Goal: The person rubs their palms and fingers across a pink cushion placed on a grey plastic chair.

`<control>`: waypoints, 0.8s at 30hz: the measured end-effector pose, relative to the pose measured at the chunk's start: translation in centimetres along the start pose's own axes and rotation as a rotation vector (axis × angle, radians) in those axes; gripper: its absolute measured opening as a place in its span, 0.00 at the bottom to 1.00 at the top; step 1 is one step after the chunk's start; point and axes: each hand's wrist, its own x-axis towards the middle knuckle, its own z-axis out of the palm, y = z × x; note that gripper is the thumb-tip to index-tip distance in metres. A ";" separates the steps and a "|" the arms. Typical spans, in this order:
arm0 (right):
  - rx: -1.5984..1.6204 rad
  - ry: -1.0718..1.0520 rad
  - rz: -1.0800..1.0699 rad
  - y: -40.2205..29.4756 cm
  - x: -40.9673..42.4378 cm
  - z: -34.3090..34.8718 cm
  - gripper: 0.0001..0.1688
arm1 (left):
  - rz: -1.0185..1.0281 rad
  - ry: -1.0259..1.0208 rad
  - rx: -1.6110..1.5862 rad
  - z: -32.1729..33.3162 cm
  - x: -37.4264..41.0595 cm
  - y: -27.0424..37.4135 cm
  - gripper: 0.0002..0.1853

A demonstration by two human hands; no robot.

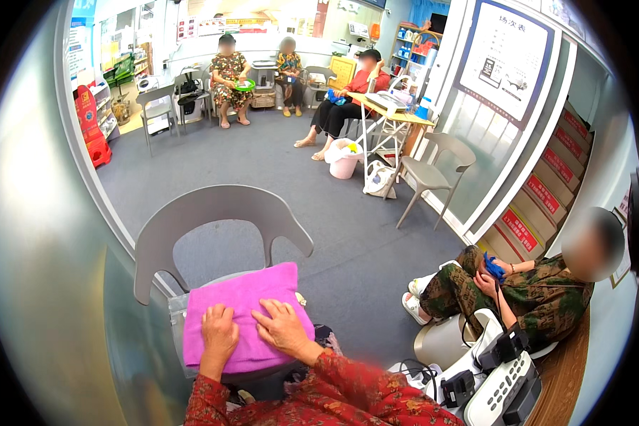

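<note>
A magenta cloth point(253, 279), folded into a thick flat pad, lies on the seat of a grey plastic chair point(221, 199) before me. My left hand point(219, 334) rests palm down on the cloth's left part, its fingers bent slightly. On the right part lies my right hand point(285, 329), fingers spread and pressing lightly on the fabric. Neither hand grips anything visible. A clear plastic case point(177, 318) sticks out from under the cloth's left edge. Some small pale item point(300, 298) peeks out at its right edge; I cannot tell what it is.
At right sits a person in camouflage clothes point(543, 290) holding blue cloth point(494, 267). Near me stands a white power strip point(503, 386) with black plugs and cables. Farther off are seated people, a folding table point(420, 120), a pink bin point(344, 166) and stairs point(546, 186).
</note>
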 end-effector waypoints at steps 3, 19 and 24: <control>0.002 -0.001 -0.039 -1.9 -0.9 0.7 0.24 | -0.034 0.034 -0.029 -1.7 -2.2 -0.6 0.15; 0.076 -0.118 -0.029 0.5 5.8 4.2 0.22 | -0.035 0.014 0.077 2.7 3.7 -4.3 0.09; 0.017 -0.025 -0.020 2.1 0.9 0.2 0.23 | 0.102 -0.064 -0.054 2.4 2.8 1.6 0.12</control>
